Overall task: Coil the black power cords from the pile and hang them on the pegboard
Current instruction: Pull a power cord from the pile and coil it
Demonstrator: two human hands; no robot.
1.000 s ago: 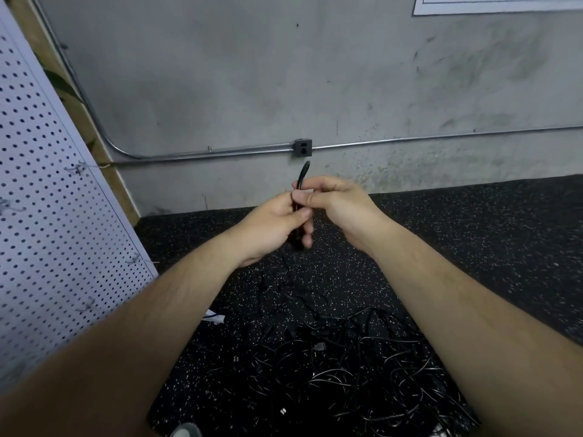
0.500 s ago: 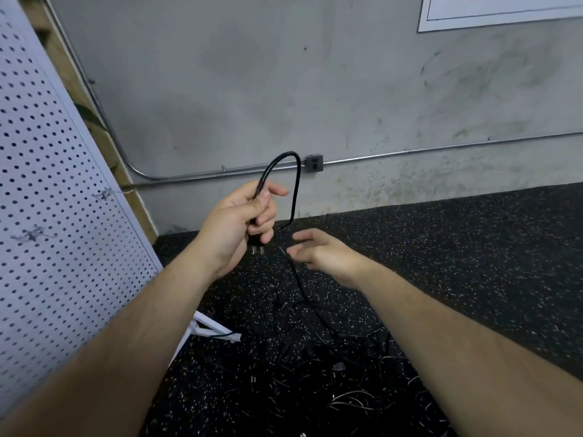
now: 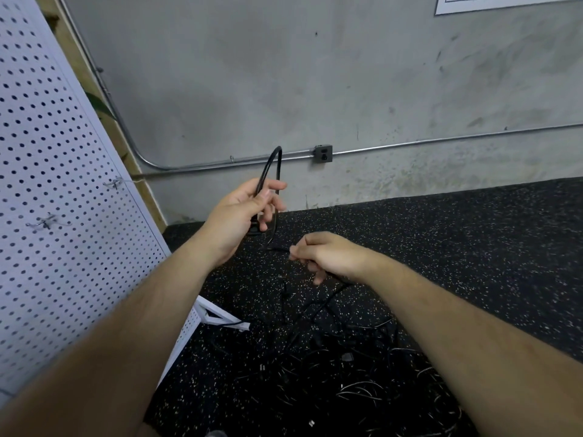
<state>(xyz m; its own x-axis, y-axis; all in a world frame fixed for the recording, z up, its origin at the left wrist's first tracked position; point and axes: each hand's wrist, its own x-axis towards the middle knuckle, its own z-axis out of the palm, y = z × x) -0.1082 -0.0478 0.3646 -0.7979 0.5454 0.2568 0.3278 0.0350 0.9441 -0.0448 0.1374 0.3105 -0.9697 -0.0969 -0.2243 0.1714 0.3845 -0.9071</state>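
Left grip (image 3: pixel 239 216) holds cord (image 3: pixel 267 170) looping above; right grip (image 3: pixel 328 255) pinches its tail

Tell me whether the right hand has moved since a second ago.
Yes. The right hand has dropped: it was just below the wall outlet, against the left hand; now it pinches the cord well lower.

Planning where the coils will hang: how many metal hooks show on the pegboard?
2. The upper hook sits near the pegboard's right edge; the lower hook is further left. The left arm covers the board's lower part, so more may be hidden.
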